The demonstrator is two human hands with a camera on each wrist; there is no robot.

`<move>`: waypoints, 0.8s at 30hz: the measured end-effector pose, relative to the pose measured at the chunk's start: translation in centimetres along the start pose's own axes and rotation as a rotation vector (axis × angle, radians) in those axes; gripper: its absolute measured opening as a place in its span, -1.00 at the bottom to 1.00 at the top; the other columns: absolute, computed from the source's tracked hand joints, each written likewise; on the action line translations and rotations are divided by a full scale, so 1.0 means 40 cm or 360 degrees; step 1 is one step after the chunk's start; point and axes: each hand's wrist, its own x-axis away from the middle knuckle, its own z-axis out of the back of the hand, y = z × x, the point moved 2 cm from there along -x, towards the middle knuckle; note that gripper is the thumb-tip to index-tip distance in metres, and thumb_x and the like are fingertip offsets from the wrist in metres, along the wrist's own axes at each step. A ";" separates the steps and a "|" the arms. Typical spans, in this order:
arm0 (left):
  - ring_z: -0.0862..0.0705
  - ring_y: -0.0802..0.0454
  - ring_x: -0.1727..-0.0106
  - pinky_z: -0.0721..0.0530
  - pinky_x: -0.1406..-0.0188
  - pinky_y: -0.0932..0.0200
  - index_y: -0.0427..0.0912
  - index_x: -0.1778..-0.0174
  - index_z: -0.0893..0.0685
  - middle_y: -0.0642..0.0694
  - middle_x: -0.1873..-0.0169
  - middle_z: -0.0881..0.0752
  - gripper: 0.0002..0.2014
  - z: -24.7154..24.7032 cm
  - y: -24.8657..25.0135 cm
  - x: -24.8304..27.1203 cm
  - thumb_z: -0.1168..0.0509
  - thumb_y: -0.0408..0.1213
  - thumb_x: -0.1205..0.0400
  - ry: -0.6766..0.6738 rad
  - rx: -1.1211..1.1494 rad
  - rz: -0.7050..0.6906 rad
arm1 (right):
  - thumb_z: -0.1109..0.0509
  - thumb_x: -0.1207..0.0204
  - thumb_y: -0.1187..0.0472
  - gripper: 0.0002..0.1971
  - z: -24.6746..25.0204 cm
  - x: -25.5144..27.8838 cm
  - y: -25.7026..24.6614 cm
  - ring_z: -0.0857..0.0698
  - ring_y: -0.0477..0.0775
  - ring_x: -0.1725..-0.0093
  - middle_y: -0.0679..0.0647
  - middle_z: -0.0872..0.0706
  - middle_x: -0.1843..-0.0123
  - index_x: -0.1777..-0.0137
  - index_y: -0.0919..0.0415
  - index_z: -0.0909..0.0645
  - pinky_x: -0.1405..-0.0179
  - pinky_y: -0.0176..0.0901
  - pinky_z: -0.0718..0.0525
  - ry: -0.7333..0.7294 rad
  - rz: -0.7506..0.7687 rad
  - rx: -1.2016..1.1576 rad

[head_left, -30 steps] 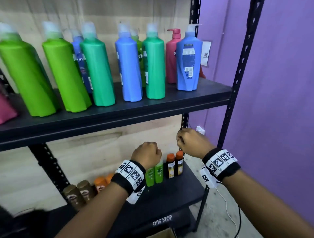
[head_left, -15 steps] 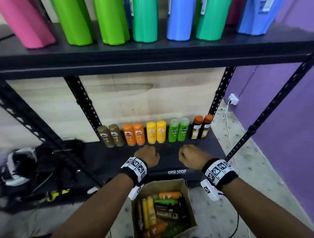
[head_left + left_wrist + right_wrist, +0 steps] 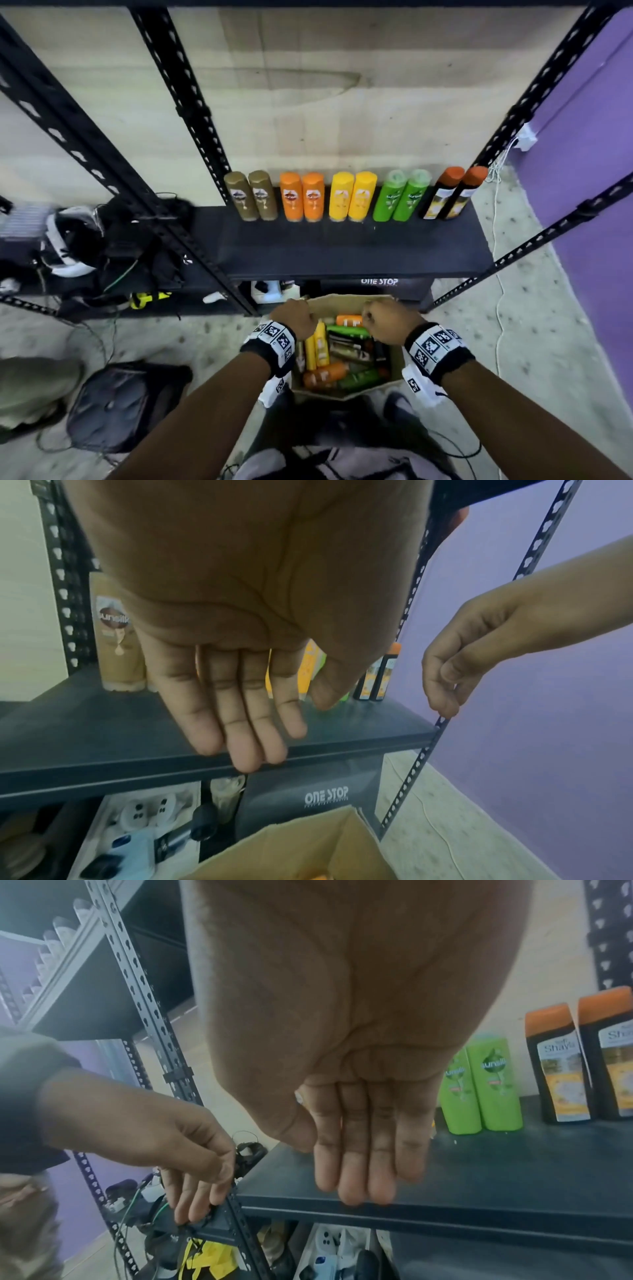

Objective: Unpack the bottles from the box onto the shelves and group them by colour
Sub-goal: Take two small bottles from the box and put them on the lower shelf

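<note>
Both hands, left hand (image 3: 295,317) and right hand (image 3: 386,320), hover empty above the box (image 3: 395,363) (fingers straight), bottles (image 3: 322,342) just beneath.

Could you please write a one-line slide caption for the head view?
Both empty hands, left and right, hover over the bottle-filled box below colour-paired bottles on the shelf.

Two bare forearms, black wristband (image 3: 274,346) on the left wrist, black wristband (image 3: 440,353) on the right wrist, each faced with white panels printed with black square fiducial codes, white tagged piece under each band, dark trousers below.
</note>
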 end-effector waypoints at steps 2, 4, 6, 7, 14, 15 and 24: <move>-0.74 -0.32 -0.18 -0.72 -0.05 -0.06 -0.30 -0.30 -0.65 -0.32 -0.24 -0.72 -0.54 -0.033 -0.033 -0.007 -0.07 -0.02 -0.76 -0.0044 0.0017 0.0005 | -0.15 -0.71 0.12 -0.69 -0.036 -0.012 -0.006 -0.65 0.17 0.19 0.19 -0.75 0.14 0.11 0.24 -0.66 0.19 -0.11 -0.56 -0.0046 -0.0054 -0.0053; -0.73 -0.30 -0.21 -0.69 -0.05 -0.03 -0.28 -0.35 -0.62 -0.28 -0.27 -0.73 -0.55 -0.069 -0.054 -0.013 -0.06 -0.03 -0.76 -0.0106 0.0040 0.0016 | -0.16 -0.71 0.14 -0.70 -0.070 -0.022 -0.004 -0.59 0.15 0.26 0.15 -0.64 0.27 0.20 0.25 -0.59 0.22 -0.13 -0.45 -0.0102 -0.0097 -0.0126; -0.71 -0.29 -0.24 -0.68 -0.09 -0.05 -0.25 -0.38 -0.60 -0.29 -0.28 -0.72 -0.54 -0.096 -0.064 -0.021 -0.06 0.00 -0.76 -0.0170 0.0011 0.0037 | -0.18 -0.68 0.17 -0.70 -0.096 -0.035 0.006 -0.60 0.20 0.25 0.18 -0.60 0.29 0.25 0.27 -0.54 0.22 -0.03 -0.51 -0.0146 -0.0132 -0.0202; -0.70 -0.31 -0.26 -0.68 -0.13 -0.07 -0.24 -0.35 -0.61 -0.30 -0.29 -0.70 -0.54 -0.105 -0.063 -0.026 -0.07 0.02 -0.76 -0.0192 -0.0002 0.0063 | -0.18 -0.68 0.17 -0.69 -0.107 -0.041 0.016 -0.62 0.24 0.23 0.23 -0.61 0.28 0.26 0.29 -0.55 0.19 0.04 -0.58 -0.0169 -0.0138 -0.0230; -0.70 -0.31 -0.25 -0.58 0.02 0.04 -0.25 -0.30 -0.65 -0.32 -0.29 -0.69 -0.59 -0.169 0.026 -0.111 -0.11 -0.03 -0.76 -0.0344 0.0062 0.0222 | -0.19 -0.68 0.16 -0.67 -0.135 -0.120 0.210 -0.56 0.19 0.29 0.40 -0.57 0.26 0.30 0.27 -0.53 0.26 -0.04 -0.49 -0.0299 -0.0198 -0.0355; -0.70 -0.31 -0.26 -0.56 0.04 0.05 -0.24 -0.29 -0.65 -0.31 -0.30 -0.69 -0.60 -0.182 0.044 -0.136 -0.12 -0.02 -0.76 -0.0354 0.0083 0.0238 | -0.19 -0.68 0.16 -0.69 -0.140 -0.141 0.249 -0.53 0.17 0.29 0.38 -0.53 0.28 0.31 0.24 -0.50 0.27 -0.05 -0.45 -0.0302 -0.0202 -0.0378; -0.73 -0.30 -0.21 -0.66 -0.07 -0.05 -0.23 -0.21 -0.72 -0.30 -0.21 -0.75 -0.54 -0.419 0.083 -0.394 -0.13 0.07 -0.75 -0.0419 0.0077 0.0257 | -0.17 -0.74 0.02 -0.63 -0.367 -0.401 0.464 -0.72 0.18 0.08 0.20 -0.74 0.06 0.00 0.26 -0.71 0.13 -0.02 -0.61 -0.0453 -0.0310 -0.0499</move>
